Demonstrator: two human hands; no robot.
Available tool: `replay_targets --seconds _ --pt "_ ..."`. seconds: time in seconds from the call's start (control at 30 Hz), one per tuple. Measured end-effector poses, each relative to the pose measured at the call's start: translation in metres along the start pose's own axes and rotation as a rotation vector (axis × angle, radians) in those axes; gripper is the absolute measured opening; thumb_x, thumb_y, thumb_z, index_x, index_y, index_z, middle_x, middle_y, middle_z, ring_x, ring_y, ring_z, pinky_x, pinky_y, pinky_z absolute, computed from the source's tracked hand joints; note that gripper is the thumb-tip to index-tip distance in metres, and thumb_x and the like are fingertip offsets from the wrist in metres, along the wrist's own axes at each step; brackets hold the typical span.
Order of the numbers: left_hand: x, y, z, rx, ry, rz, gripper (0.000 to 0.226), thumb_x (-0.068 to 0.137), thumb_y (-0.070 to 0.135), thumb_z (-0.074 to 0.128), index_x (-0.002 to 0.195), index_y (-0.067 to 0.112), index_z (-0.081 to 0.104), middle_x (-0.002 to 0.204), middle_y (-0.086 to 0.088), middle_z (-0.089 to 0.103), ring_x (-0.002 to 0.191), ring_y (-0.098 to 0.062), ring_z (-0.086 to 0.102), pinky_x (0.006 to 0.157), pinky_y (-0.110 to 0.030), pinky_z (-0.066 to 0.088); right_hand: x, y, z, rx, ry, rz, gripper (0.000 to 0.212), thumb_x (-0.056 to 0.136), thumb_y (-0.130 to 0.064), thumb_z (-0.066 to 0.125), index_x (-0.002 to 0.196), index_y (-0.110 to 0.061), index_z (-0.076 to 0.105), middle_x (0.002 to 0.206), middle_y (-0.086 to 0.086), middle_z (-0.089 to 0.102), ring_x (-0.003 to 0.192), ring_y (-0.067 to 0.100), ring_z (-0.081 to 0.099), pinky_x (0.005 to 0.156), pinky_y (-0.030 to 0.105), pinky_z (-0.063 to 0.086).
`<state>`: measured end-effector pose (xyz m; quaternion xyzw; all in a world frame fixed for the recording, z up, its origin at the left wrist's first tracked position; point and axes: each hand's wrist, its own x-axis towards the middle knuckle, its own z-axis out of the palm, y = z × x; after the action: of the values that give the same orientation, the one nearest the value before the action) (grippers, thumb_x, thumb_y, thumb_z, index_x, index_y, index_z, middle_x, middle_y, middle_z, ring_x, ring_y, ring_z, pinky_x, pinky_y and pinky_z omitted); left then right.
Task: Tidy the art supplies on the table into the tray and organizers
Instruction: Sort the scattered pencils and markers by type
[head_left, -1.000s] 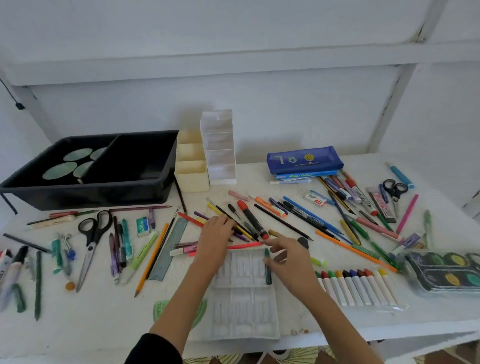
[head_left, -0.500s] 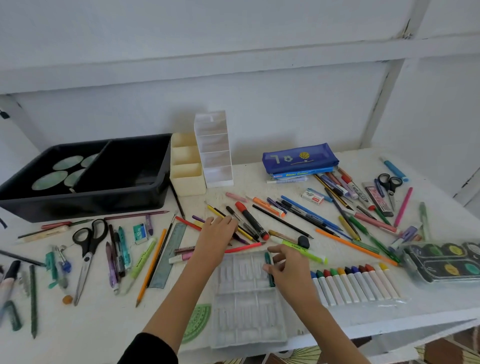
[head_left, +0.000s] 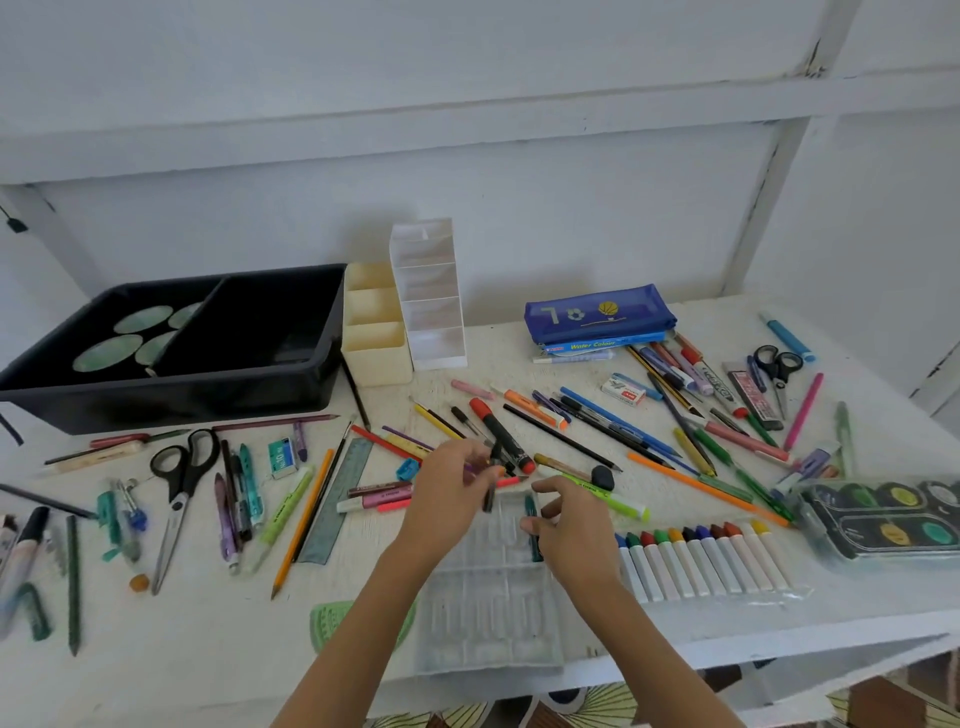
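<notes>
Left hand: the left hand (head_left: 449, 493) pinches a short dark crayon (head_left: 489, 500) by its top. The crayon hangs over the far edge of the clear plastic case (head_left: 488, 623).
Right hand: the right hand (head_left: 574, 525) curls beside a green crayon (head_left: 533, 530) lying along the case's right side. The thumb touches it, but I cannot tell whether it is gripped.
Between the grips: a narrow gap, with both hands over the case's far half.
Crayons: two at the grips, and about eleven more side by side in a crayon packet (head_left: 701, 564) just right of the right hand.
Scissors: two. The large scissors (head_left: 182, 478) lie well left of the grips, the small scissors (head_left: 777, 366) far right and beyond.
Organizers: two, a cream organizer (head_left: 374, 343) and a white organizer (head_left: 434, 312), side by side beyond the grips.
Tray: one black tray (head_left: 171, 400) with two compartments, beyond and to the left. Four green discs (head_left: 111, 351) lie in its left compartment.
Paint set: one paint set (head_left: 883, 525), right of the crayon packet.
Edges: the case's near end lies at the front edge of the table (head_left: 208, 660), under both forearms.
Open room: white tabletop shows left of the left forearm, nearer than the orange pencil (head_left: 304, 519). Loose pens and pencils crowd the surface beyond the grips.
</notes>
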<state>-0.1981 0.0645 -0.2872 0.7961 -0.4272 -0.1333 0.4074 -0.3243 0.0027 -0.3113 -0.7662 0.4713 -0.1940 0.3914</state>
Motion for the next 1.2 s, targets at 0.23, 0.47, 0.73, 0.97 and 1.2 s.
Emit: replay_targets --seconds 0.23,0.47,0.73,0.97,1.2 --pt "-0.03 0.004 0.025 -0.131 -0.042 -0.205 0.009 0.083 0.021 0.07 0.088 0.016 0.065 0.074 0.003 0.061 0.07 -0.011 0.059 0.067 -0.022 0.051 0.006 0.004 -0.006 0.006 -0.012 -0.064 0.034 0.08 -0.015 0.074 0.114 -0.015 0.065 0.075 -0.004 0.057 0.062 -0.001 0.052 0.054 0.008 0.038" --pt "-0.039 -0.002 0.046 -0.009 0.119 -0.127 0.027 0.084 0.024 0.068 0.105 0.008 0.063 0.096 0.001 0.043 0.074 -0.007 0.044 0.067 -0.012 0.04 0.015 0.01 -0.009 -0.001 -0.085 -0.11 0.032 0.082 -0.007 0.07 0.113 -0.01 0.066 0.099 0.006 0.069 0.075 0.008 0.058 0.068 0.015 0.045" --pt "-0.06 -0.021 0.051 0.328 0.061 0.213 0.064 0.094 0.057 0.008 0.14 0.025 0.04 0.149 0.013 0.025 0.143 -0.012 0.008 0.111 -0.015 -0.012 -0.003 0.028 -0.012 -0.303 -0.072 -0.406 0.039 0.089 -0.017 0.063 0.127 -0.012 0.058 0.127 0.004 0.06 0.118 0.02 0.05 0.099 0.027 0.035" --pt "-0.061 -0.034 0.06 0.575 -0.001 0.206 0.048 0.102 0.036 0.018 0.139 0.021 0.044 0.149 0.003 0.034 0.142 -0.021 0.012 0.115 -0.034 -0.002 -0.01 0.035 -0.003 -0.639 0.112 -0.63 0.023 0.08 -0.03 0.064 0.098 -0.02 0.075 0.104 -0.005 0.072 0.105 0.018 0.066 0.074 0.034 0.055" --pt "-0.059 -0.029 0.063 0.572 -0.1 0.11 0.052 0.103 0.036 0.004 0.136 0.025 0.042 0.143 -0.003 0.044 0.138 -0.024 0.026 0.111 -0.04 0.004 -0.008 0.031 -0.005 -0.629 0.016 -0.564 0.033 0.077 -0.023 0.057 0.105 -0.018 0.072 0.11 -0.002 0.07 0.111 0.018 0.063 0.084 0.034 0.052"
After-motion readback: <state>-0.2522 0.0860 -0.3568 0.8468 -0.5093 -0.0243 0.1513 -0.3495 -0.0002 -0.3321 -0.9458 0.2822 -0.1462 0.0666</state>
